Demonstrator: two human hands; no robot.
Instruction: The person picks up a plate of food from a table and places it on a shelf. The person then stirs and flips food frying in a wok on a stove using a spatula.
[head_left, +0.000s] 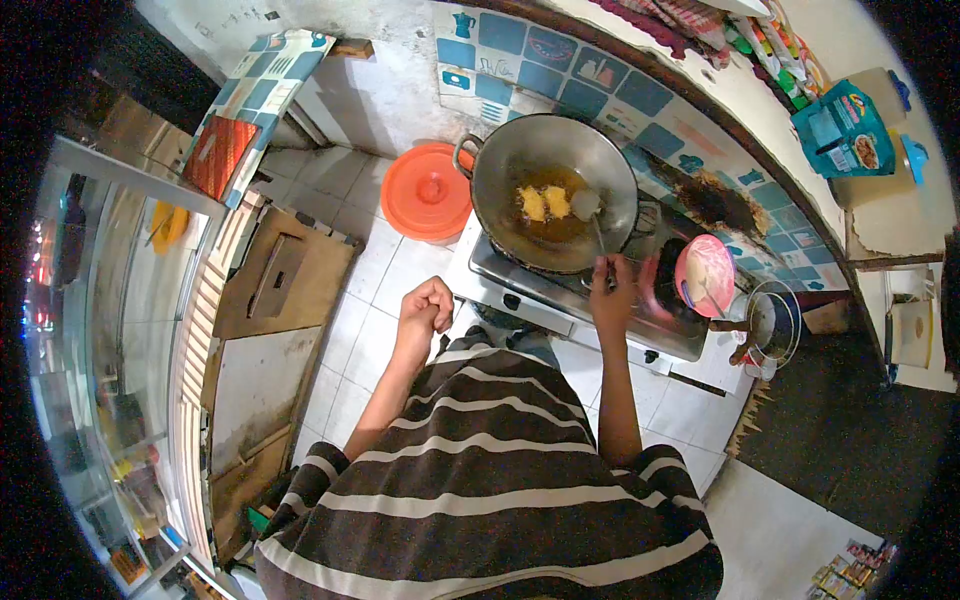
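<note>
A large metal wok (500, 213) sits on the left side of the gas stove (540, 285). Yellow fried pieces (545, 203) lie in the oil at its bottom. My right hand (612, 290) is closed around the handle of a metal spatula (586, 205), whose head rests in the oil just right of the pieces. Nothing shows in my left hand (428, 308), which hangs with curled fingers in front of the stove's left end, away from the wok.
An orange lidded bucket (425, 190) stands left of the wok. On the stove's right side is a pink bowl (705, 270) of pale batter with a spoon. Further right stands a wire basket (773, 325). A wooden cabinet (275, 280) and glass case are on the left.
</note>
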